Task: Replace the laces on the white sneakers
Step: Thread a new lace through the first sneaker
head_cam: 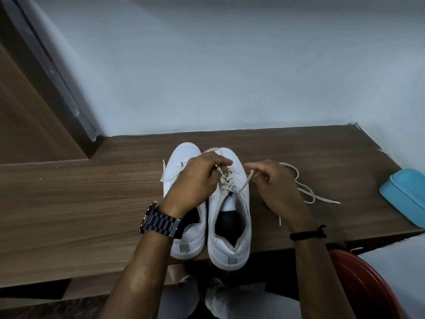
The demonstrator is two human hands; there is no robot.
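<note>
I count two white sneakers standing side by side, touching, toes toward the wall, on the wooden tabletop (pixel 69 203). The right sneaker (pixel 230 226) carries a cream lace (pixel 226 180) threaded through its eyelets. The left sneaker (pixel 184 162) is partly covered by the left forearm; one lace strand (pixel 163 172) lies at its left edge, and I cannot tell how far it is threaded.

I see two hands. The left hand (pixel 195 180), with a dark watch (pixel 161 221) on its wrist, pinches one end of the lace above the right sneaker. The right hand (pixel 273 183), with a black band (pixel 308 234) on its wrist, pinches the other end just beside that sneaker.

One loose lace (pixel 305 187) lies curled on the tabletop behind the right hand. One blue box (pixel 404 194) rests near the right edge. One red chair (pixel 363 284) stands lower right.
</note>
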